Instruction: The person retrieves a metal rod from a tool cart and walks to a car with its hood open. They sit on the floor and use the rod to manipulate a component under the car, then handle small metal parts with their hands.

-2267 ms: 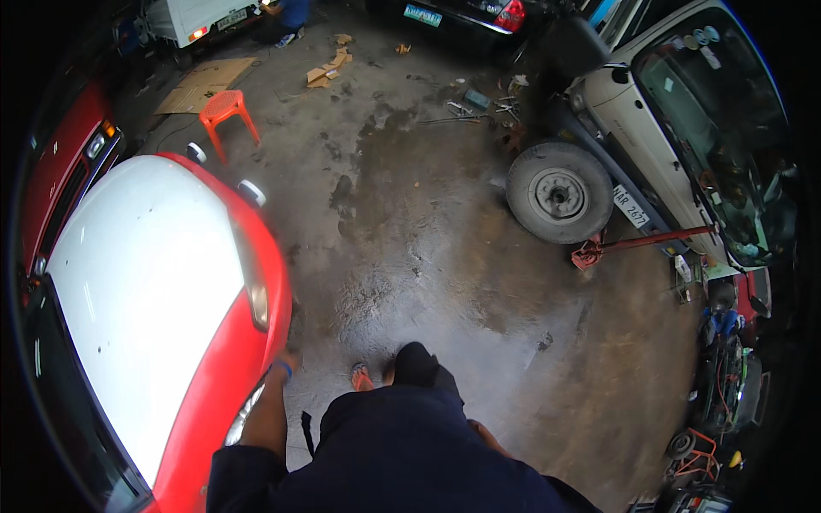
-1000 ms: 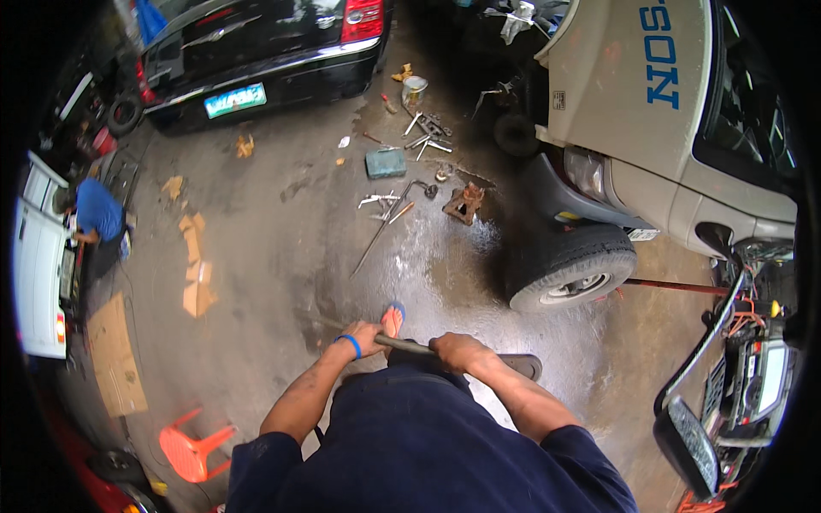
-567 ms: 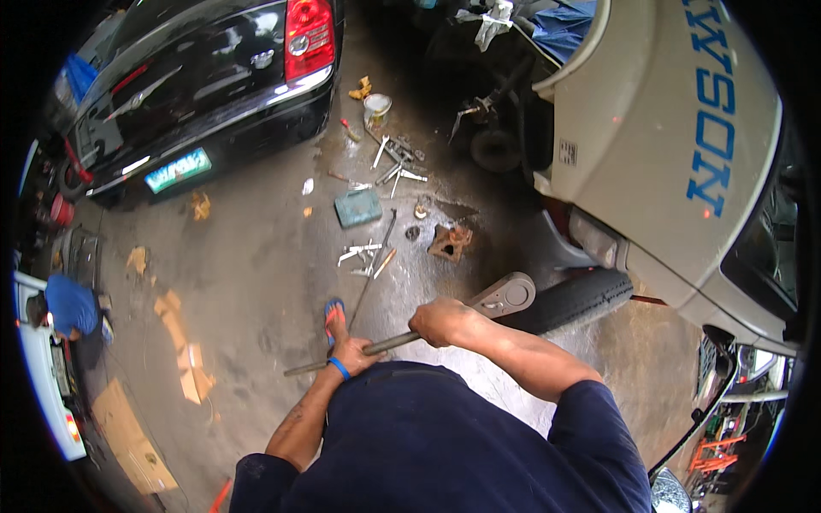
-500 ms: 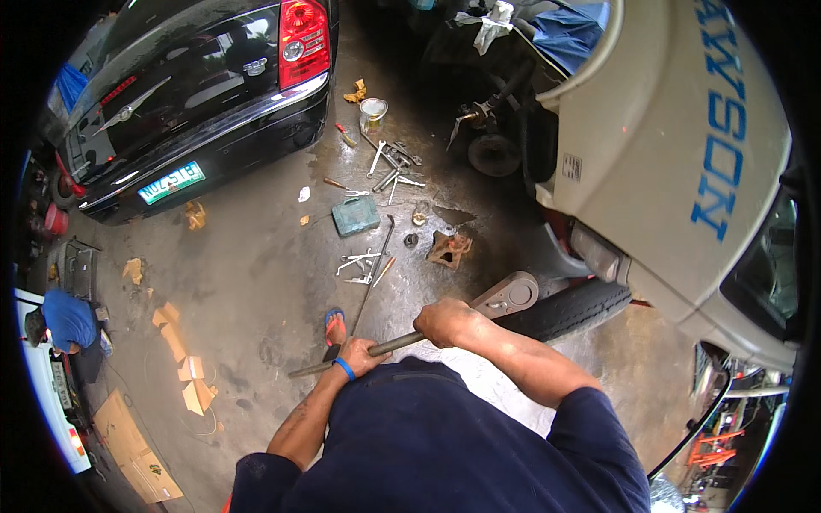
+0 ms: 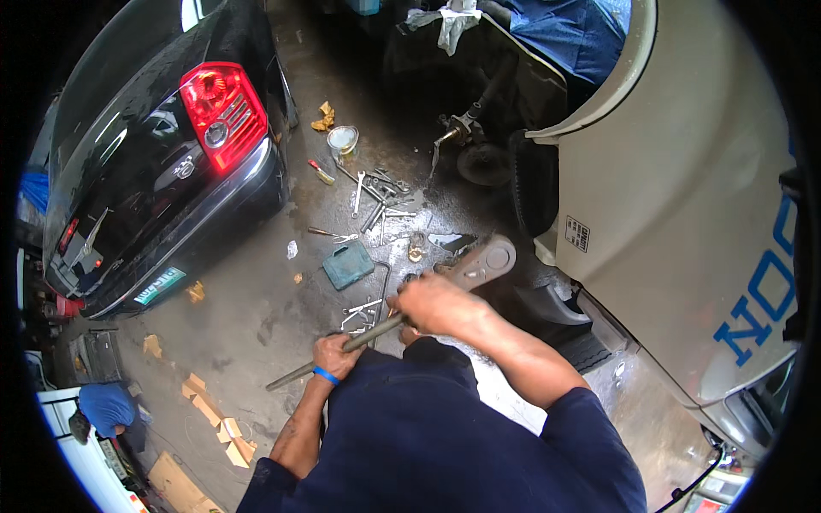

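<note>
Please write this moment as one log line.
left hand: holds long-handled tool | right hand: holds it nearer wide head | on floor: teal case, wrench

The long bar (image 5: pixel 376 331) looks like dull metal, the shirt (image 5: pixel 410 427) matt cloth, the black car (image 5: pixel 145 188) smooth and glossy.

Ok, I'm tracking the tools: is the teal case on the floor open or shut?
Shut: the teal case shows only its outer shell, no raised lid.
</note>
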Demonstrator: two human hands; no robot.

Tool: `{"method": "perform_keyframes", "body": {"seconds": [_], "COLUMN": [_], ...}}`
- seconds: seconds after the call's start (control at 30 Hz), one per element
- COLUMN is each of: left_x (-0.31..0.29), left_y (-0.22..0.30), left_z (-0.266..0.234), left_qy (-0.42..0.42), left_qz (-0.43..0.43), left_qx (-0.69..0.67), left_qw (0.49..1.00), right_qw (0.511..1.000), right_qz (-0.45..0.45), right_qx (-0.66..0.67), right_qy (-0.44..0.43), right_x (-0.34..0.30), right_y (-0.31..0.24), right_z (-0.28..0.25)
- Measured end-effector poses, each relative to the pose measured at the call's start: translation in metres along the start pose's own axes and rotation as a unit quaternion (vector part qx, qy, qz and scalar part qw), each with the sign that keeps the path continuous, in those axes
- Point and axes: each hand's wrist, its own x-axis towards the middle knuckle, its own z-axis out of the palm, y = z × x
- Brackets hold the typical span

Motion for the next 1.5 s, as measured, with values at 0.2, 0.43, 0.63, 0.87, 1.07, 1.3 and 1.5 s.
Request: {"method": "perform_keyframes", "body": {"seconds": [0.2, 0.43, 0.63, 0.87, 1.07, 1.3, 1.5], "left_x": [0.064, 0.130, 0.198, 0.272, 0.335, 0.451, 0.561], "left_y": [0.016, -0.012, -0.085, -0.132, -0.121, -0.066, 0.008], "left_z": [-0.001, -0.010, -0.044, -0.085, -0.078, -0.030, 0.068], "left_qy": [-0.011, -0.144, -0.234, -0.315, -0.343, -0.295, -0.278], "left_qz": [-0.020, -0.083, -0.071, -0.021, -0.001, -0.005, 0.009], "left_qx": [-0.016, -0.020, -0.017, -0.077, -0.110, -0.056, -0.090], "left_qw": [1.000, 0.986, 0.970, 0.946, 0.933, 0.954, 0.956], "right_qw": [0.824, 0.745, 0.754, 0.712, 0.676, 0.660, 0.582], "right_qz": [0.203, 0.325, 0.381, 0.434, 0.424, 0.429, 0.432], "right_qx": [0.110, 0.291, 0.350, 0.328, 0.364, 0.418, 0.515], "right_qy": [0.517, 0.505, 0.405, 0.444, 0.480, 0.453, 0.457], "right_x": [-0.038, 0.016, 0.094, 0.164, 0.179, 0.212, 0.244], "right_y": [0.109, 0.151, 0.169, 0.172, 0.241, 0.403, 0.595], "right_z": [-0.053, -0.020, -0.025, -0.050, -0.060, -0.071, -0.060]}}
